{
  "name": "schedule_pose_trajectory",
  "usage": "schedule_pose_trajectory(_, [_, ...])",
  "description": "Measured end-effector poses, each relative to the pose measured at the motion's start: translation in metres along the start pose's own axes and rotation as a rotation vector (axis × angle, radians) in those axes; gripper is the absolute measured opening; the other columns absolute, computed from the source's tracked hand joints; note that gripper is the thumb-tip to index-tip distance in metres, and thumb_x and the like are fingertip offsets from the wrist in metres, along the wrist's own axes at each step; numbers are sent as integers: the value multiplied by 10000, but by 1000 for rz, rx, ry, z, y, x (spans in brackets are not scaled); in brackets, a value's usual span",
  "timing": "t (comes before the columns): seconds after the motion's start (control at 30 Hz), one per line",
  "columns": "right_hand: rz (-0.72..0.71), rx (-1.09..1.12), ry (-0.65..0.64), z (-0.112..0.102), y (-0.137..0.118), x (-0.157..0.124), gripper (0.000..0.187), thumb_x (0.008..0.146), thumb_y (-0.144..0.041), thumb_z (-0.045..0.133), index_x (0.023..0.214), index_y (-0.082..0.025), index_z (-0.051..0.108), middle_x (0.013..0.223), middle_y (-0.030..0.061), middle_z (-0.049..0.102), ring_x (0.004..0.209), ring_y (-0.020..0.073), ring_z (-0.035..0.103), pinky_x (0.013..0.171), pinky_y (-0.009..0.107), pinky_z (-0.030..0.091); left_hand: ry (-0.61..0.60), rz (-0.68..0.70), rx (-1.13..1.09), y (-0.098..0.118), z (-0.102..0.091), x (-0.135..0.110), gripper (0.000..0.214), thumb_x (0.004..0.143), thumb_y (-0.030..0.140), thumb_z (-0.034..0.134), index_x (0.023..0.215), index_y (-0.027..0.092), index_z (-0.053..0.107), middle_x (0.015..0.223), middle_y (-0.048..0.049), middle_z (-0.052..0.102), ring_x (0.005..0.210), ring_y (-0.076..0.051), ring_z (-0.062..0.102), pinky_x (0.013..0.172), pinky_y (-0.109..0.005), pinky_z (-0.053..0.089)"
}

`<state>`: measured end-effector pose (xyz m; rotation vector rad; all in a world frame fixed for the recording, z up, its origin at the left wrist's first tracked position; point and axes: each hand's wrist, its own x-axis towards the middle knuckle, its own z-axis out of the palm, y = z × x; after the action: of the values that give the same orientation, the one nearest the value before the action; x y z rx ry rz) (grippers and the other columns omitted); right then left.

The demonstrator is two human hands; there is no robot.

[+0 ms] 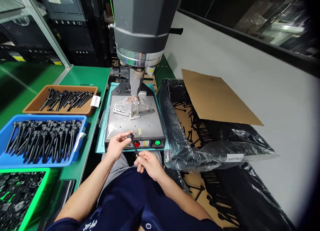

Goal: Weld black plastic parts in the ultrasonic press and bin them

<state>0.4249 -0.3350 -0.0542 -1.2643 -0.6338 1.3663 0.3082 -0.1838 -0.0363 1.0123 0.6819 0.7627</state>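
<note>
A black ribbed plastic rod with a wide head (pixel 134 144) slants between my hands, in front of the machine's base. My left hand (pixel 116 146) is closed in a pinch on its head end. At the lower tip, my right hand (pixel 149 164) grips the rod between thumb and fingers. Just beyond them lies the metal plate (pixel 125 127) of a bench press, with a red button (pixel 136 144) and a green button (pixel 157 142) on its front. A small metal fixture (pixel 135 109) with clear plastic film around it stands on the plate, under the press's metal tool (pixel 135 83).
On the left green table (pixel 86 157) are a brown tray (pixel 62 113) and a blue bin (pixel 50 164) of similar rods, plus a green bin (pixel 37 204) of small black parts. At right, plastic-lined boxes (pixel 170 147) hold more rods, one partly under a cardboard sheet (pixel 220 98).
</note>
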Motion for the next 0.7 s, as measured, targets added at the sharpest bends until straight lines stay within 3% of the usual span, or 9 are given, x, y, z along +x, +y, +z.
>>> schedule_pose_trajectory(0.1, [0,36,-82,-4,-1,14,437,772,-465,740,1039,-170,559,778,36,719,652,146,679,614,270,517,-27,3,119,-6,5,4,326,668,266,825,973,171,761,1119,-129,722,1054,-259,659,954,-387,499])
schedule_pose_trajectory(0.17, [-29,112,-70,-6,-4,25,470,778,-461,740,1107,-181,555,844,42,710,691,145,680,642,277,530,-76,-31,171,-10,10,7,313,665,276,824,954,170,767,1123,-134,717,1001,-257,670,891,-380,527])
schedule_pose_trajectory(0.23, [-66,207,-18,-8,-9,36,439,806,-494,699,1097,-193,568,837,21,673,581,108,626,516,231,489,-137,-78,188,-15,16,10,301,654,286,829,924,165,770,1175,-143,692,897,-238,686,790,-360,554])
schedule_pose_trajectory(0.33, [-94,278,63,-16,-17,56,411,824,-530,654,1049,-193,586,722,-28,591,416,42,446,346,154,287,-180,-109,156,-22,24,22,342,641,287,841,947,156,762,1217,-152,666,838,-205,685,752,-332,553])
schedule_pose_trajectory(0.4, [-113,272,120,-24,-23,71,428,803,-534,671,1051,-195,588,689,-44,569,403,33,400,330,141,241,-104,-109,61,-22,30,37,394,639,287,848,998,159,746,1163,-145,689,912,-209,680,813,-324,541])
schedule_pose_trajectory(0.53, [-210,269,210,-37,-47,108,440,741,-523,733,1009,-200,600,768,-23,624,451,42,458,358,149,316,98,-175,-311,-9,41,74,347,710,289,808,1015,161,705,1145,-131,692,968,-194,677,810,-282,548])
schedule_pose_trajectory(0.6, [-230,334,172,-38,-63,127,403,744,-493,745,988,-205,605,848,3,663,504,57,514,394,157,359,171,-242,-517,1,46,91,236,809,317,720,956,135,685,1077,-128,703,914,-172,687,764,-261,566])
schedule_pose_trajectory(0.7, [-196,532,71,-34,-87,152,319,802,-465,709,985,-227,600,961,31,692,604,88,574,439,169,399,281,-278,-716,11,49,107,265,916,367,577,853,120,649,927,-108,704,840,-140,690,719,-229,578])
